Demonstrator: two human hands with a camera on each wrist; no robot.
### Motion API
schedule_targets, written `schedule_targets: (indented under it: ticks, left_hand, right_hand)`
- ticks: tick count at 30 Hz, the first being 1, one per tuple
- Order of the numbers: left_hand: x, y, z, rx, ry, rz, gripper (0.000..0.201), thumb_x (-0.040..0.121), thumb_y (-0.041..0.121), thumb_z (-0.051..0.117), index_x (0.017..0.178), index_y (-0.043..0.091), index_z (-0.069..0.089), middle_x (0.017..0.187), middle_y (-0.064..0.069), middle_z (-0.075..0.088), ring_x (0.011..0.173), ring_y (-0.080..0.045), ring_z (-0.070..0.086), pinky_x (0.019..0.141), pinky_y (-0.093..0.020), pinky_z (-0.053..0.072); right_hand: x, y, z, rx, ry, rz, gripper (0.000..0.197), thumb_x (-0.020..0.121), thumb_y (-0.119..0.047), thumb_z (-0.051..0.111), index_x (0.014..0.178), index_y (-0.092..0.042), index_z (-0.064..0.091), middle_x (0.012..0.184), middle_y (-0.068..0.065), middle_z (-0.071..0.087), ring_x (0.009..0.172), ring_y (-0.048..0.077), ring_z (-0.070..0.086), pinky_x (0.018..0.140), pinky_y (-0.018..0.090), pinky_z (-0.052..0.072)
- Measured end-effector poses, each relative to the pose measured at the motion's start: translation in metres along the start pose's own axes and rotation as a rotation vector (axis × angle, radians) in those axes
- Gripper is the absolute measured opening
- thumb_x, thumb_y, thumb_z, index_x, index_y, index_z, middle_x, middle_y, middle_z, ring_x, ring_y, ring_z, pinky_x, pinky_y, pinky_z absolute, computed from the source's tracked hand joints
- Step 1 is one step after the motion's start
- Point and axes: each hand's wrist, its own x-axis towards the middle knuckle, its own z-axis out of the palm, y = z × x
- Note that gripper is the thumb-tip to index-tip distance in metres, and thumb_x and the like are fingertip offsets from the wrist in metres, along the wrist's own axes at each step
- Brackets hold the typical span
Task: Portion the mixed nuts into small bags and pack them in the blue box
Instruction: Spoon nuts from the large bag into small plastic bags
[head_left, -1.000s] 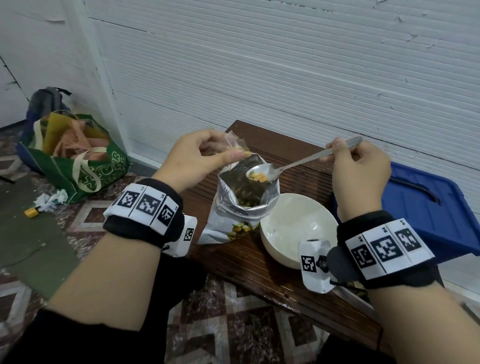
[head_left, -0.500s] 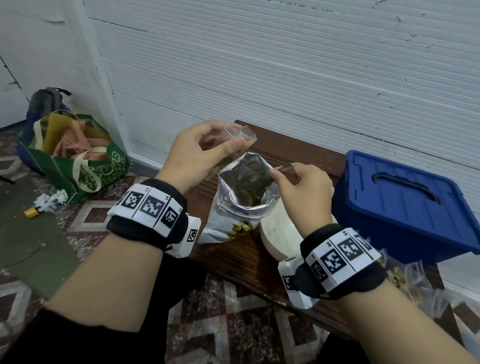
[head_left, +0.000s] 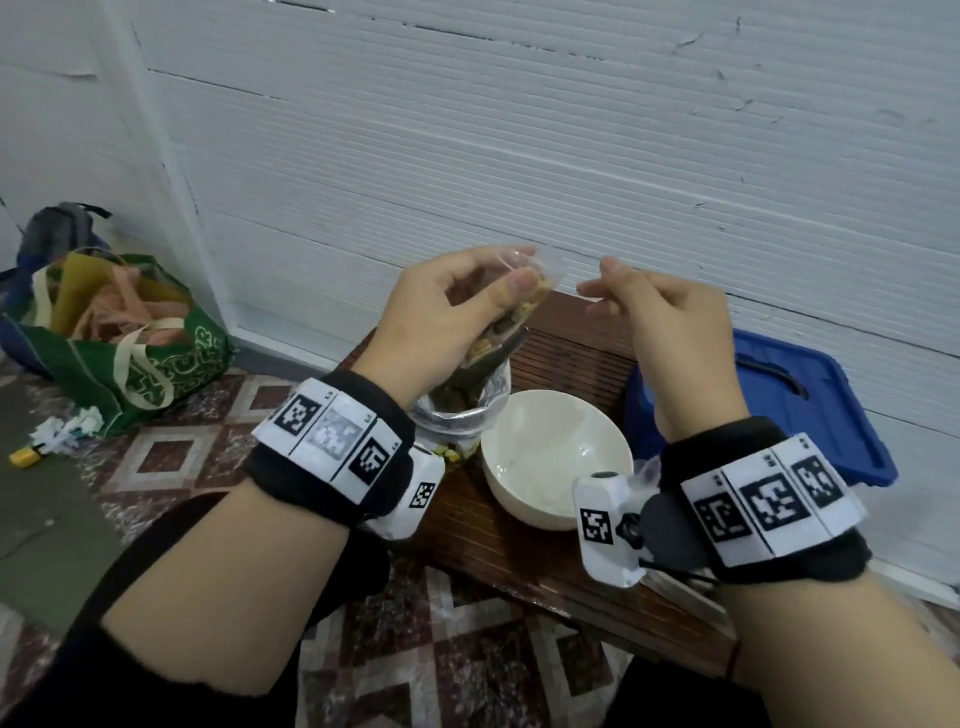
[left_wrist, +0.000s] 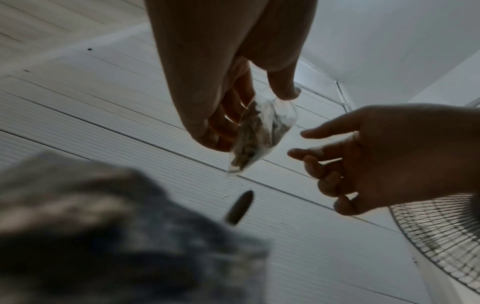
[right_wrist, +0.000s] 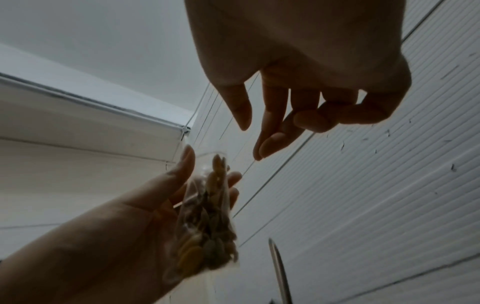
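Note:
My left hand (head_left: 519, 275) holds a small clear bag (head_left: 527, 312) partly filled with mixed nuts, pinched near its top, above the big foil nut pouch (head_left: 462, 415). My right hand (head_left: 602, 286) hovers just right of the bag's mouth, fingers loosely curled and empty. From the left wrist view the bag (left_wrist: 259, 133) hangs from my fingers, a small gap from the right hand (left_wrist: 363, 156). The right wrist view shows the nuts in the bag (right_wrist: 207, 222) against my left palm. A spoon handle (head_left: 508, 347) sticks out of the pouch. The blue box (head_left: 810, 410) stands at the right with its lid on.
An empty white bowl (head_left: 556, 457) sits on the brown slatted table (head_left: 571, 353) between pouch and box. A green shopping bag (head_left: 130, 343) and a backpack (head_left: 57, 228) lie on the tiled floor at the left. A fan grille (left_wrist: 441, 236) stands low on the right.
My right hand has left the spoon standing in the pouch and come up empty beside the small bag. My left hand has lifted the bag higher.

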Motion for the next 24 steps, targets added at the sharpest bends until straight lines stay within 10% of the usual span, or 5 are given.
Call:
schedule_targets:
  ticks: [6,10,13,18,24]
  left_hand:
    - [-0.009,-0.003,0.052,-0.022,-0.071,0.004,0.025,0.087,0.023,0.069,0.11,0.014,0.071,0.107,0.002,0.072,0.1,-0.008,0.068,0.089,-0.026,0.053]
    - [-0.02,-0.011,0.078,0.023,-0.149,0.023,0.029,0.087,0.022,0.068,0.116,0.019,0.068,0.108,0.006,0.07,0.103,-0.001,0.064,0.093,-0.022,0.05]
    - [-0.031,-0.017,0.099,0.047,-0.221,0.0,0.035,0.088,0.023,0.068,0.122,0.017,0.065,0.116,0.005,0.068,0.105,-0.001,0.062,0.091,-0.021,0.049]
    - [-0.048,-0.032,0.121,0.105,-0.357,-0.137,0.049,0.085,0.034,0.068,0.132,0.025,0.058,0.118,0.013,0.065,0.111,-0.001,0.059,0.098,-0.03,0.049]
    - [-0.061,-0.052,0.138,0.23,-0.385,-0.22,0.039,0.092,0.037,0.059,0.128,0.022,0.061,0.12,0.012,0.063,0.101,0.007,0.052,0.08,0.003,0.037]
  right_hand:
    - [-0.011,-0.002,-0.04,0.032,-0.043,0.031,0.024,0.086,-0.031,0.067,0.067,-0.017,0.073,0.062,-0.005,0.071,0.061,-0.007,0.06,0.054,0.005,0.038]
    - [-0.018,0.012,-0.064,-0.052,0.001,0.06,0.024,0.084,-0.025,0.069,0.068,-0.008,0.074,0.068,0.019,0.068,0.062,0.011,0.058,0.052,0.013,0.038]
    - [-0.029,0.02,-0.083,-0.111,0.018,0.076,0.025,0.086,-0.019,0.067,0.063,-0.014,0.072,0.062,0.001,0.068,0.055,-0.001,0.057,0.054,0.008,0.039]
    - [-0.039,0.039,-0.111,-0.262,0.059,0.148,0.027,0.084,-0.026,0.07,0.065,-0.006,0.072,0.071,0.011,0.071,0.074,0.02,0.066,0.067,0.027,0.048]
    - [-0.049,0.056,-0.14,-0.403,0.078,0.228,0.03,0.081,-0.022,0.071,0.053,-0.01,0.068,0.049,-0.007,0.062,0.062,0.011,0.058,0.061,0.025,0.045]
